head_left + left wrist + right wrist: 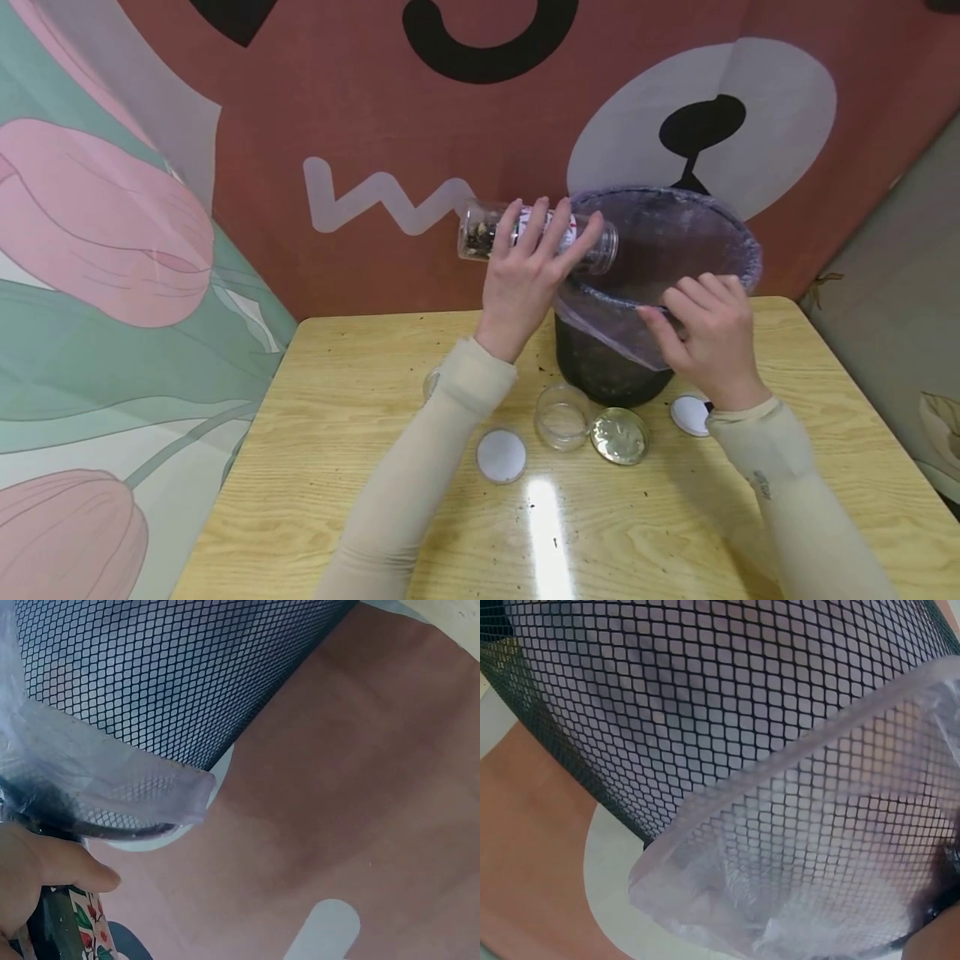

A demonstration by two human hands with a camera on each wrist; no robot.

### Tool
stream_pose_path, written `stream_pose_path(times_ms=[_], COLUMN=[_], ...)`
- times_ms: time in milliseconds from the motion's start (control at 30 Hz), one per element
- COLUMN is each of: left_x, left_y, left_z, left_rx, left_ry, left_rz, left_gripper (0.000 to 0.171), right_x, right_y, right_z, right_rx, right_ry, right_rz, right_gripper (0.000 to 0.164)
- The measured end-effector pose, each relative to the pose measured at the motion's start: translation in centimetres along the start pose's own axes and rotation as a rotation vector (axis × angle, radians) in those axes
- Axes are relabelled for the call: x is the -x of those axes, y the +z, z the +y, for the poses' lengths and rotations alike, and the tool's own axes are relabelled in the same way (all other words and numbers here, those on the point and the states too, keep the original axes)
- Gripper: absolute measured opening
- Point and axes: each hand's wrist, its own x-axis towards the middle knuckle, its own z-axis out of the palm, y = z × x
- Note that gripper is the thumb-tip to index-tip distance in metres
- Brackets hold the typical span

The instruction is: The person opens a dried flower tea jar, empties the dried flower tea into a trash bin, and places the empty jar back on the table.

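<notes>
In the head view, my left hand grips a clear jar with a flowered label. The jar lies almost level, slightly tipped, its dark loose contents gathered at the left end and its right end over the bin's rim. A black mesh bin leans towards the jar, lined with a translucent bag folded over its edge. My right hand grips the near right rim through the bag. The left wrist view shows my thumb along the jar; the right wrist view mostly shows mesh and bag.
Before the bin on the wooden table lie a white disc, a clear round container, a shiny gold-coloured lid and another white disc. Dark crumbs dot the tabletop. A printed cloth hangs behind.
</notes>
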Motion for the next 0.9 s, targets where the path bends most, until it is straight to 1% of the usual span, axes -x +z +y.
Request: stream_pose_path(times_ms=[233,433,567,633,900], left_x=[-0.15,-0.16,-0.21,-0.25,-0.39], left_y=[0.24,0.75,0.94,0.95,0.73], left_z=[0.25,0.26,0.29,0.36,0.63], left_rx=[-0.022,-0.083,-0.098,-0.102,-0.108], left_ry=[0.034,0.1,0.118,0.126,0.159], left_rz=[0.024,0.075,0.092,0.09,0.043], left_gripper=[0.045,0.045,0.045,0.045,0.041], right_x=[-0.1,-0.08,-0.19,-0.26,-0.29], right_y=[-0.08,-0.23,-0.24,-0.25,-0.35], right_z=[0.41,0.66,0.76,0.78,0.8], right_rx=[-0.021,-0.012,-0.016,-0.017,-0.013], right_ry=[-0.015,-0.029,-0.034,-0.035,-0.041], right_rz=[-0.019,-0.052,-0.055,-0.054,-0.073], right_gripper=[0.06,0.06,0.061,0.061,0.061])
